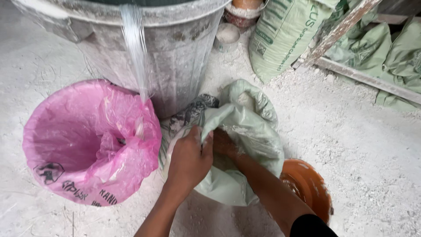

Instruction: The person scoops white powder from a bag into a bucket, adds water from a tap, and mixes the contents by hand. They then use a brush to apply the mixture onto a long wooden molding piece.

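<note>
Both hands at the pale green sack (245,131).
Left hand (188,160) grips its rim; right hand (224,144) reaches inside, grip hidden, beside pink bag (87,140).

A dusty storeroom or work yard for powdered material. White powder coats the concrete floor (372,166), and stacked green woven sacks (285,35) lean beside a large grey drum (175,57).

Soft, even daylight, bright on the pale dusty floor (359,145); shadows faint; slight blur throughout; mild stretching at edges.
</note>
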Available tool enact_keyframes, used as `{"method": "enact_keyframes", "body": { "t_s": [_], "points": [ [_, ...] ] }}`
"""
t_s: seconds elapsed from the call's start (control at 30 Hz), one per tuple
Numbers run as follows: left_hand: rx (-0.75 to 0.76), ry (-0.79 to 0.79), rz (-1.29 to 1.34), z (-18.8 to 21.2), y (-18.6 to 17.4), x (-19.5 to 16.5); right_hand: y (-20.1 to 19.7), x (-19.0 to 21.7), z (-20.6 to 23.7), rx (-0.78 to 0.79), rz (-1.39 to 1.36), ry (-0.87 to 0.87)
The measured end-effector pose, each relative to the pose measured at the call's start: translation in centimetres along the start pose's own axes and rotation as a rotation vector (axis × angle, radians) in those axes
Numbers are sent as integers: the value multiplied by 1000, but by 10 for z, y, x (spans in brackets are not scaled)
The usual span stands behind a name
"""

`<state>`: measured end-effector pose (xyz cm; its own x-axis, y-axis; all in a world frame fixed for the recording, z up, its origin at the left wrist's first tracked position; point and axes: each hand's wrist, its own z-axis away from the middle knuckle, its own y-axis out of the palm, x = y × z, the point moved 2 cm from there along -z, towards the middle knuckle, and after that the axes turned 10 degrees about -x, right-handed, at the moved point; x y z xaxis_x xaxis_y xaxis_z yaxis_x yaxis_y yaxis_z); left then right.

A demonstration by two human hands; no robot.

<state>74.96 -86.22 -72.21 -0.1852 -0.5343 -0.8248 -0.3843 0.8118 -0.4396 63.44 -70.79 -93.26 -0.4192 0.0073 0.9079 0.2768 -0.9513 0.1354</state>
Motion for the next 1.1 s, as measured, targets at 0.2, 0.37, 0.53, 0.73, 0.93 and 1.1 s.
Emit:
{"method": "enact_keyframes", "body": {
  "t_s": [0.2, 0.37, 0.53, 0.73, 0.93, 1.1],
  "points": [
    [-28, -41, 6, -3, -1, -5, 5, -14, 38, 143, 275, 145],
    [-61, -63, -7, -5, -3, -21, 7, -8, 70, 198, 254, 150],
    [-140, 43, -48, -6, 3, -22, -19, -18, 79, 228, 310, 171],
    [61, -52, -308, -1, 18, -27, -42, -14, 76, 68, 65, 80],
    [176, -64, -542, 2, 48, -45, -68, 12, 127, -193, -562, 343],
    [176, -69, -606, 1, 60, -46, -150, 44, 202, -243, -204, 71]
  ]
}}
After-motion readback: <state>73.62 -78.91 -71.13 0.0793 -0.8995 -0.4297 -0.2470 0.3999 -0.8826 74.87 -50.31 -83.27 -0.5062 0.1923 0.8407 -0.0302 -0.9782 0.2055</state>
